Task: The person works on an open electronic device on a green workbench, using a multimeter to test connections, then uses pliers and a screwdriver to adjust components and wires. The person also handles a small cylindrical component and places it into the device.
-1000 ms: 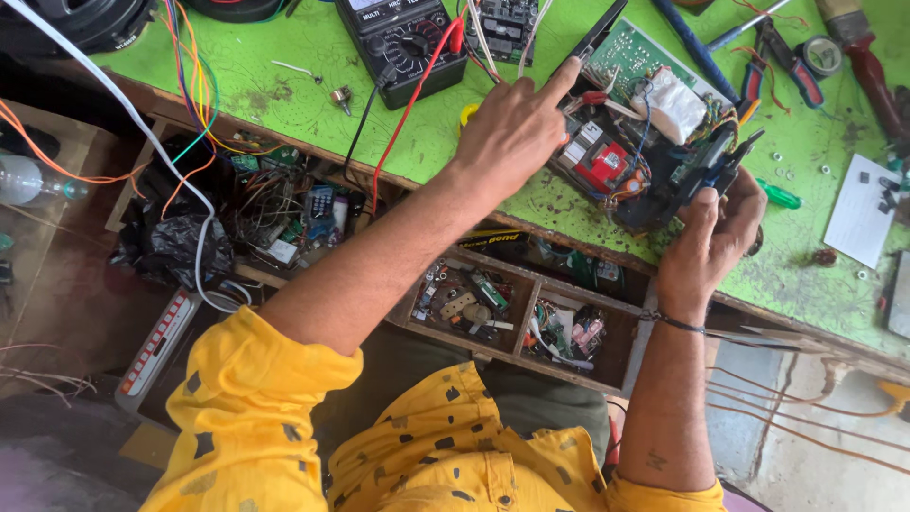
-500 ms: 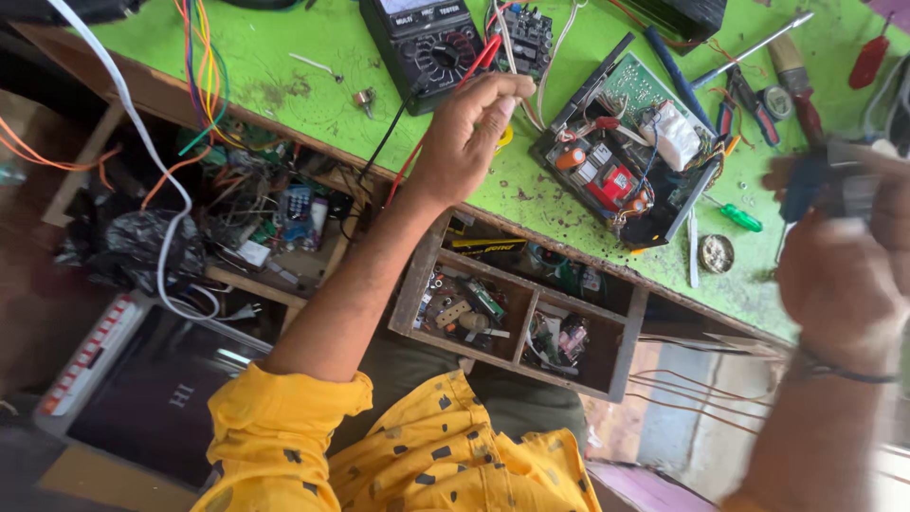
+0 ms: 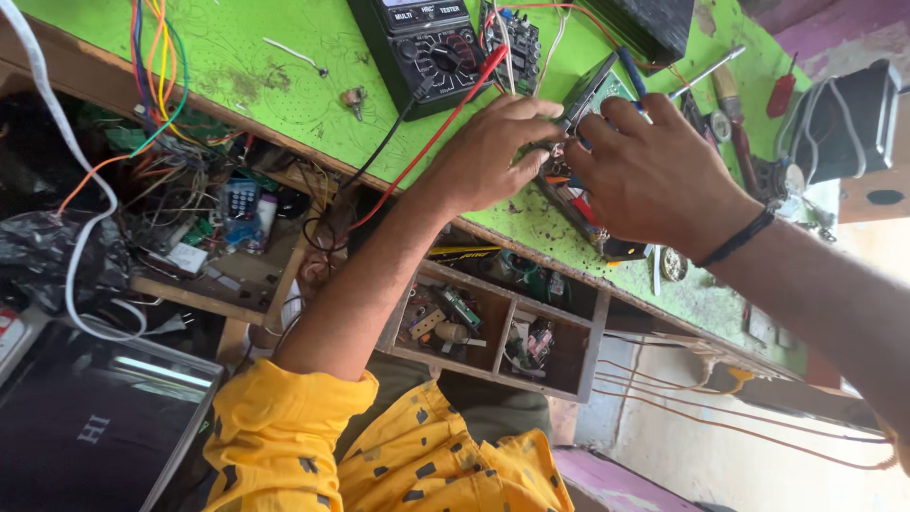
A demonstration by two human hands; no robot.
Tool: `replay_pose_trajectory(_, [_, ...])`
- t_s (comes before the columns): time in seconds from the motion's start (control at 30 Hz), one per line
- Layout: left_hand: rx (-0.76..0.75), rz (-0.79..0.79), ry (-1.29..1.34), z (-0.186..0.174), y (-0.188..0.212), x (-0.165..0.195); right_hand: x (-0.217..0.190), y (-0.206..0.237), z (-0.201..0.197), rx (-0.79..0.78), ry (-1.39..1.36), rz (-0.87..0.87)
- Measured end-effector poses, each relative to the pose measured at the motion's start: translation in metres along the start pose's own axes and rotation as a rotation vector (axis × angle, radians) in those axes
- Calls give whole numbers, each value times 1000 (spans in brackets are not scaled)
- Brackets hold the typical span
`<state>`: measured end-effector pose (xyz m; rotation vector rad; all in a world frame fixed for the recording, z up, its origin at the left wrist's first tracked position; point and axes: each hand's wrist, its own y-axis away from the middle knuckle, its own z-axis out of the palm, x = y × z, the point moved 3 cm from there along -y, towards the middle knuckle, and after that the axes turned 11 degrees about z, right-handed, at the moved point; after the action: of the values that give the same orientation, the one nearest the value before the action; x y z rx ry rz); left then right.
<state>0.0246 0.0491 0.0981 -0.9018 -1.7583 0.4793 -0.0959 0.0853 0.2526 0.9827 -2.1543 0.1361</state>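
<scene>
Now circuit board [image 3: 607,90] under left hand [image 3: 498,152], right hand [image 3: 654,171].

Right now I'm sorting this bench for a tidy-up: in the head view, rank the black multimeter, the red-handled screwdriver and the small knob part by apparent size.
1. Black multimeter, partly cut off at the top edge.
2. Red-handled screwdriver.
3. Small knob part.

Black multimeter [image 3: 428,47] seen at top centre of green bench [image 3: 237,57]; pale label strip set across its upper face, red-marked dial below. Small handset [image 3: 241,200] with grey screen and keypad seen on cluttered shelf at left. Dark glossy panel [image 3: 95,427] with pale lettering seen at bottom left. Labels elsewhere too small to be told.
</scene>
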Motion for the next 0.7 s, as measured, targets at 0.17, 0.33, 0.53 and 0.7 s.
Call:
replay_pose_trajectory(0.17, [-13,-49,43,-3,-1,-4,-5,-7,0,101,100,-86])
replay_pose_trajectory(0.33, [10,-37,42,-4,1,-4,-6,-12,-3,138,174,-176])
replay_pose_trajectory(0.53, [38,-35,54,-6,1,-4,-7,-15,-9,126,189,-209])
replay_pose_trajectory(0.7, [39,-136,86,-6,4,-6,-9,-16,-9,145,199,-214])
